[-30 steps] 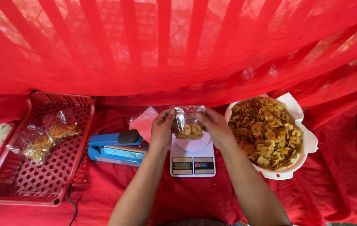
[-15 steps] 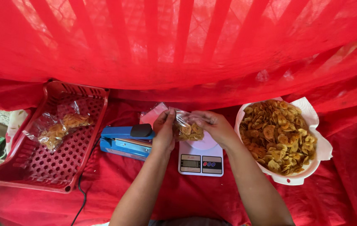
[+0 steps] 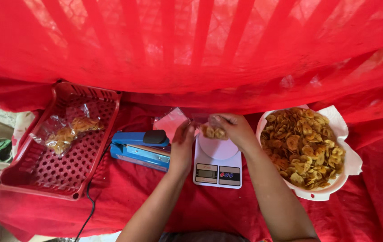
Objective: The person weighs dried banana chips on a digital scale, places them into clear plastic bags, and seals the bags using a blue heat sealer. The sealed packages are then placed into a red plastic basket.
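Note:
My left hand [image 3: 183, 142] and my right hand [image 3: 232, 127] both hold a small clear bag of yellow chips [image 3: 212, 130] just above the round plate of a white kitchen scale [image 3: 217, 162]. The left hand grips the bag's left edge, and the right hand pinches its top right. A white bowl heaped with yellow chips [image 3: 307, 146] stands right of the scale, close to my right forearm.
A blue bag sealer [image 3: 140, 149] lies left of the scale, its black cord trailing to the near edge. A red perforated basket [image 3: 61, 161] at far left holds two filled chip bags [image 3: 68, 131]. Red cloth hangs across the back and covers the table.
The bag has been lifted a little off the scale plate, and both hands have closed in on it. The view has shifted slightly to the right.

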